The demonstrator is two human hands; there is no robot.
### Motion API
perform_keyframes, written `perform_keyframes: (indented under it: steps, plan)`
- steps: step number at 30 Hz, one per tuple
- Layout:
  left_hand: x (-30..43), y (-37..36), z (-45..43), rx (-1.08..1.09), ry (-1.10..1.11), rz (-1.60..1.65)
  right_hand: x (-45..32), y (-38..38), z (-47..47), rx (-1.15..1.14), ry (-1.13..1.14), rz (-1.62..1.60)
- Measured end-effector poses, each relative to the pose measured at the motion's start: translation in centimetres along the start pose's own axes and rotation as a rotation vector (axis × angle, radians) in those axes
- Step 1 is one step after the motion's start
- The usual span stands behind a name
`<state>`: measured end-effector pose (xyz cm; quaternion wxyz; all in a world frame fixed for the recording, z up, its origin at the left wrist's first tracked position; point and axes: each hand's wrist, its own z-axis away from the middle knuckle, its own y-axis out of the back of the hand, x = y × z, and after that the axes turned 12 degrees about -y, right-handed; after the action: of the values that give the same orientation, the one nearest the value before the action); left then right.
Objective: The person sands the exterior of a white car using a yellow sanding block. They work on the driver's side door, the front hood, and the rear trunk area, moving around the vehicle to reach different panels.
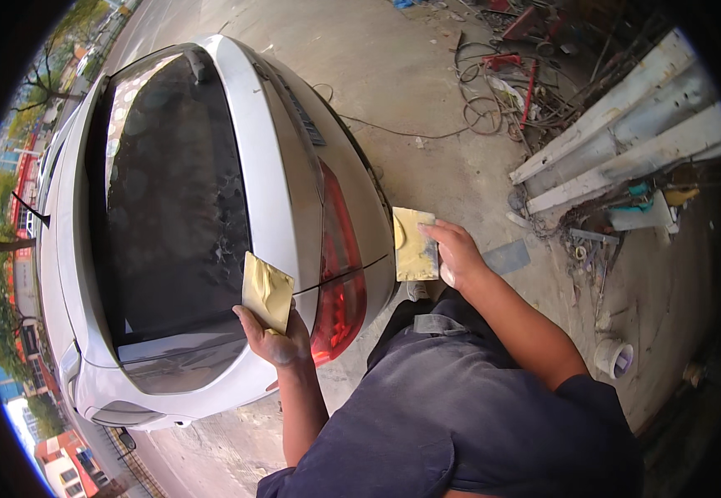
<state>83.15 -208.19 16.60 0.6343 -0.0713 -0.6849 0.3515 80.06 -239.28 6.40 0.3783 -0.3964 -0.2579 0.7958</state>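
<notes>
My left hand point(278, 339) holds a flat spreader point(259, 297) heaped with pale yellow body filler point(270, 283). It is raised over the rear corner of a white car point(270, 168), level with the rear window point(173, 205). In my right hand point(458, 252) is a second flat spreader point(421, 256), its face coated with yellow filler and smeared grey at one side. That spreader stands apart from the bumper, to the right of the red tail light point(340, 267). Whitish dust or filler marks both hands.
A hose or cable point(410, 134) trails over the concrete floor point(422, 75) to a heap of scrap and tangled hoses point(485, 112). Long white metal panels point(622, 112) lean at the right. Below them are a grey sheet point(507, 256) and a white bucket point(614, 358).
</notes>
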Motion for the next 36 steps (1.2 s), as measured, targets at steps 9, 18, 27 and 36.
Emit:
perform_keyframes:
  steps: [9,18,27,36]
  plan:
    - [-1.4,-2.0,1.3,0.369,-0.346,0.005,-2.8,-6.7,-15.2,-0.093,-0.270,0.142]
    - [-3.3,-5.6,7.0,0.735,-0.501,-0.089,-1.6,-8.7,-18.8,-0.116,-0.412,0.258]
    - [-2.8,-5.7,5.3,0.815,-0.485,-0.061,-2.3,-10.6,-19.3,-0.066,-0.480,0.546]
    - [-1.2,-3.4,4.6,0.830,-0.480,-0.026,-1.9,-14.6,-18.5,0.042,-0.419,0.759]
